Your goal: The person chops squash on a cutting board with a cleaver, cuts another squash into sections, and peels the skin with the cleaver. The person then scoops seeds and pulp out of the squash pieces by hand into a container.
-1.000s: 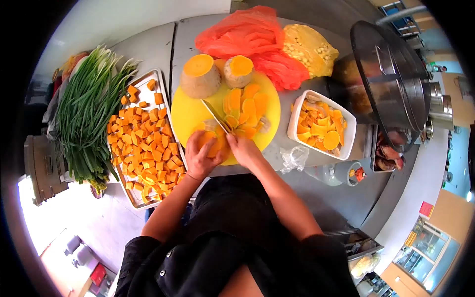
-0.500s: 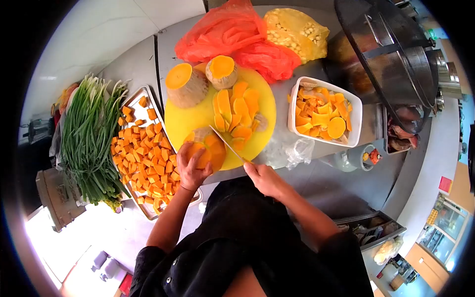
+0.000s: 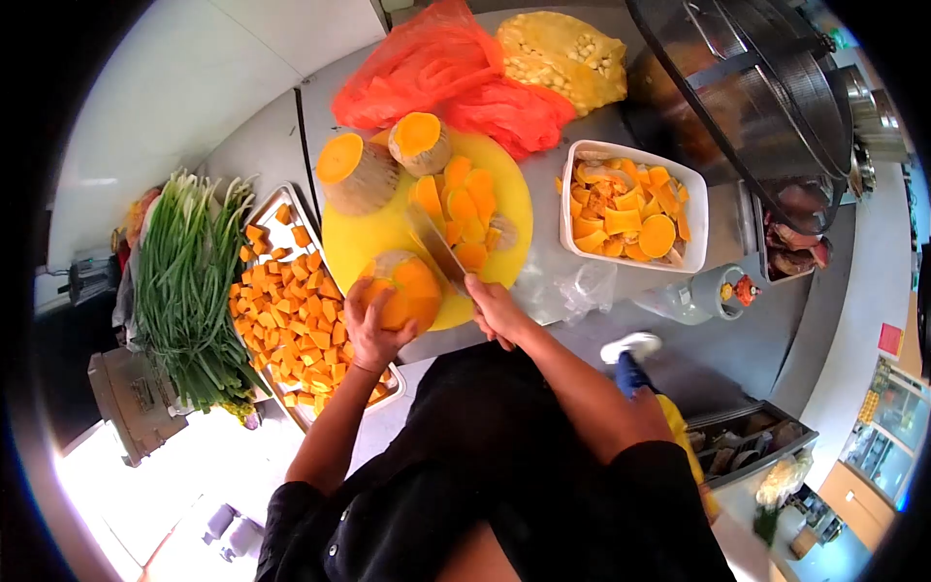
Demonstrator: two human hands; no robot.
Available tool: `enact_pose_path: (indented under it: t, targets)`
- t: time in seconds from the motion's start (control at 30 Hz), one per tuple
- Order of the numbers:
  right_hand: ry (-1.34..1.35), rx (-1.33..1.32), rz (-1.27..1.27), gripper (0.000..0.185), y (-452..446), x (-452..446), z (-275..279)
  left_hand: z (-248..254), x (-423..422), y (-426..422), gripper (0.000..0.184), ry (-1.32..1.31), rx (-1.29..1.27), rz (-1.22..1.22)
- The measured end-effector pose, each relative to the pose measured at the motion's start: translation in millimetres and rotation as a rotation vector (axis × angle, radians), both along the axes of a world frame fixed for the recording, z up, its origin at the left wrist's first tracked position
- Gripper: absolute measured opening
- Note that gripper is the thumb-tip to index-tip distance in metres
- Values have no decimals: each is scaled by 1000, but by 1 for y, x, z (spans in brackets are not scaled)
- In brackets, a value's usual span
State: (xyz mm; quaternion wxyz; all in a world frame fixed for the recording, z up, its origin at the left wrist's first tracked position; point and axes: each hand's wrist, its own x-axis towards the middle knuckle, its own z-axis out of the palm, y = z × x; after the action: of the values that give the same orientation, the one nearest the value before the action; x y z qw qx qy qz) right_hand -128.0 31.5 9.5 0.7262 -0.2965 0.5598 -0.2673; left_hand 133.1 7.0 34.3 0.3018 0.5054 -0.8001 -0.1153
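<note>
My left hand rests against a partly peeled pumpkin piece at the near edge of a round yellow cutting board, its fingers curled round the side. In my right hand is a kitchen knife, its broad blade pointing away over the board, between the pumpkin piece and a pile of cut pumpkin slices. Two unpeeled pumpkin chunks with cut tops stand at the board's far side. To the left, a metal tray holds many orange cubes.
Green onions lie left of the tray. A white tub of pumpkin peelings stands right of the board. Behind are a red plastic bag and a yellow bag. Another person's leg and white shoe show at the lower right.
The knife has turned, showing more of its blade flat, and lifted off the pumpkin piece. My left fingers have spread slightly. Another person's foot has come into view at right.
</note>
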Motion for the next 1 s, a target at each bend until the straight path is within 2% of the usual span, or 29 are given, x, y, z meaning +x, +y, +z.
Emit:
enact_pose_path:
  t: [0.03, 0.13, 0.17, 0.27, 0.47, 0.67, 0.9, 1.0]
  targets:
    - [-5, -8, -18, 60, 6, -1, 5, 8, -6, 0, 69, -4, 41, 41]
    - [111, -65, 14, 58, 21, -5, 31, 25, -24, 5, 71, -5, 194, 249]
    - [172, -91, 39, 58, 24, -3, 42, 25, -24, 4, 68, 6, 171, 233]
    - [507, -625, 27, 58, 33, 7, 63, 14, -13, 0, 64, 5, 50, 84]
    - [791, -609, 432, 64, 39, 23, 142, 20, -24, 10, 54, 11, -58, 155]
    - [918, -637, 508, 70, 55, 25, 147, -5, -22, 12, 56, 135, -131, 172]
    - [983, -587, 582, 71, 41, 37, 149, -8, -21, 16, 62, 123, -104, 230]
    - [979, -599, 488, 57, 0, 68, 131, -2, -27, 20, 59, 88, -87, 266]
